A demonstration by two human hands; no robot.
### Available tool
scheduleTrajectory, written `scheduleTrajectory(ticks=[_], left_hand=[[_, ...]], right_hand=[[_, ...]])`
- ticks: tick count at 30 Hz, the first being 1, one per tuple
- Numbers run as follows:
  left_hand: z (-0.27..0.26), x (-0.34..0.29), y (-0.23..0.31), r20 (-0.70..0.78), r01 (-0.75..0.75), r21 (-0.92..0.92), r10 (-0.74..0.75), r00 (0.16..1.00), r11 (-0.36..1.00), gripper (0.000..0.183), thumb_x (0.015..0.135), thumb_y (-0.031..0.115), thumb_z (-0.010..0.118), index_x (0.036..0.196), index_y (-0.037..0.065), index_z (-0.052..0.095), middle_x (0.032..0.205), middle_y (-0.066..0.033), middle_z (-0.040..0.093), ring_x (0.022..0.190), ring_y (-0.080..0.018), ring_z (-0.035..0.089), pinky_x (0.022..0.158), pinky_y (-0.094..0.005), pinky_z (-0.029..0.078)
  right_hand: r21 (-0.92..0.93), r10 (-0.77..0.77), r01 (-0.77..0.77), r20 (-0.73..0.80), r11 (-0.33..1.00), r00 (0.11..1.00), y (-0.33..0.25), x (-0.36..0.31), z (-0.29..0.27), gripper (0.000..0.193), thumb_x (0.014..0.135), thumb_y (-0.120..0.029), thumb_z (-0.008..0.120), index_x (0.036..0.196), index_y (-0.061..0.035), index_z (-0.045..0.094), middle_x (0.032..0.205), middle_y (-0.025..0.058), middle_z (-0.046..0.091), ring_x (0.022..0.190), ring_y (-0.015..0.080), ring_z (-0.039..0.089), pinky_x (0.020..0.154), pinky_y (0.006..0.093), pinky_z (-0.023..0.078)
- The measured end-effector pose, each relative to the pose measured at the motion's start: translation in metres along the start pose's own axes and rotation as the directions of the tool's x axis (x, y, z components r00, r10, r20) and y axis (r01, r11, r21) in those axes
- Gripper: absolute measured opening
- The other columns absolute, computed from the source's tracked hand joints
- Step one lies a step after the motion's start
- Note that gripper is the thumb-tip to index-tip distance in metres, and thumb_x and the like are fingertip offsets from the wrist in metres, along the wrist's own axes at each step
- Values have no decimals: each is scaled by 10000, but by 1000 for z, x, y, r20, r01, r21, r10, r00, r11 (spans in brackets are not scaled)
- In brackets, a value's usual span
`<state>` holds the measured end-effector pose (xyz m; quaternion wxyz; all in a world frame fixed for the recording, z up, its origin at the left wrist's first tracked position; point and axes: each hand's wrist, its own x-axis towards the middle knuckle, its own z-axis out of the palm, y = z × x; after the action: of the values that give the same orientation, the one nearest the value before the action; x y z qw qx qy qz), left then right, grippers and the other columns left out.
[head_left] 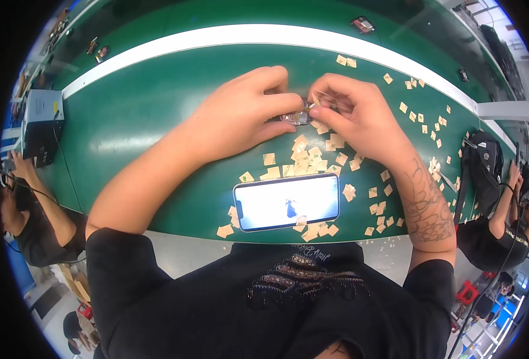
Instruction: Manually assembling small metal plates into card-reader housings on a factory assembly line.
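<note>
My left hand (240, 110) reaches in from the left, with thumb and fingers closed on a small, shiny part (297, 118) with a clear or silvery casing. From the right, my right hand (360, 110) meets it, thumb and forefinger pinched at the part's right end. A thin pale sliver (316, 100) shows at those right fingertips, too small to name surely. Just below the hands spreads a loose pile of small tan paper squares (306, 160). Nearer to me, a phone (288, 203) with a lit screen lies flat, some squares around its edges.
More tan squares lie scattered over the right side of the green table (139, 113). A dark box (43, 128) stands at the left end, a black bag (484, 167) at the right. Beyond the white rail (264, 34) sit small parts (363, 24). Other people work at both sides.
</note>
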<state>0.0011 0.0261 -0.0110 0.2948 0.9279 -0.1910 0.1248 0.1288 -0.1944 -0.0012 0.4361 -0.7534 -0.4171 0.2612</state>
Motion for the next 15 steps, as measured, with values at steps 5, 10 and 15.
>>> scheduleTrajectory(ticks=[5,10,15], left_hand=[[1,-2,1,-8,-21,24,21,1000,999,296,792,76,897,1055,81,760,978,-71,591,899,-267,637,762,-405,547],[1,-2,2,-8,-31,44,31,999,999,272,809,95,888,1049,88,761,982,-69,594,914,-267,642,775,-405,553],[2,-1,2,-45,-69,69,72,996,995,249,807,92,883,1019,82,752,982,-73,591,912,-274,637,779,-409,554]], right_hand=[[32,-15,13,93,999,996,2,-2,-14,180,962,-45,766,1131,-18,710,834,72,659,732,139,556,710,309,506],[-175,-80,93,81,980,993,-13,-5,-17,192,955,35,736,1146,18,736,943,54,689,830,110,638,755,289,539],[-300,-277,266,8,916,961,-14,-5,-1,193,939,0,737,1131,7,749,955,134,722,839,293,709,750,377,569]])
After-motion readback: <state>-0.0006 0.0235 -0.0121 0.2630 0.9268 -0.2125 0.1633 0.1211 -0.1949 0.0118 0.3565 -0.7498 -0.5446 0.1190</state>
